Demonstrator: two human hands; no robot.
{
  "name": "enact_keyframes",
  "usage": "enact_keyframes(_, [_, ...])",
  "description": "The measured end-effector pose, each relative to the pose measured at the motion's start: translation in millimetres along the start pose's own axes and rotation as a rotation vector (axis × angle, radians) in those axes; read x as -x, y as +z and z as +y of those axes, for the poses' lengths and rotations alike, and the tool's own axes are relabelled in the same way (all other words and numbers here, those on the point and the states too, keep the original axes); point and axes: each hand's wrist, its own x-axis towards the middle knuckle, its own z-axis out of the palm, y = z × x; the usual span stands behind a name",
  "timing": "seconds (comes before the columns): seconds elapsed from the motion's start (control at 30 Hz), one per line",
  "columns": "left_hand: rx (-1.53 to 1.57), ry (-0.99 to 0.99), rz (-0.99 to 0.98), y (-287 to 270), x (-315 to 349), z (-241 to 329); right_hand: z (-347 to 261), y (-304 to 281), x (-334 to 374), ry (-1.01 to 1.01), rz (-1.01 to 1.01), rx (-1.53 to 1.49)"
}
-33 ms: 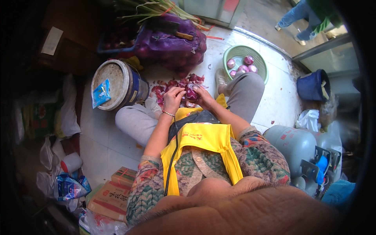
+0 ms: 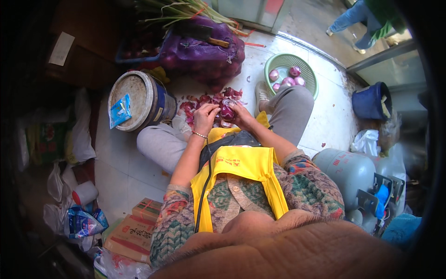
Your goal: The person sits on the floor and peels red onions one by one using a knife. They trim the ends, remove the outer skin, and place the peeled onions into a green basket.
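Note:
Between my knees, low over the floor, a red onion sits between my two hands. My right hand grips it from the right side, fingers curled round it. Pinched fingertips of my left hand press at the onion's left side; whether a strip of skin is between them is too small to tell. Loose purple onion skins lie heaped on the floor just beyond the hands. Past my right knee stands a green colander with several peeled onions in it.
A lidded bucket with a blue packet on top stands left of my legs. Beyond it sits a purple mesh sack of onions, a cleaver on it. At right are a gas cylinder and a dark blue bucket. A person stands outside the doorway.

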Motion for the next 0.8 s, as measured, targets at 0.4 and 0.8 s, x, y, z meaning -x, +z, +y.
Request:
enact_keyframes(0.4, [-0.166, -0.012, -0.105, 2, 10, -12, 24, -33, -19, -0.252, 0.078, 0.672])
enact_keyframes(0.8, [-0.114, -0.222, 0.082, 11, 15, -9, 30, -32, -22, -0.314, 0.106, 0.632])
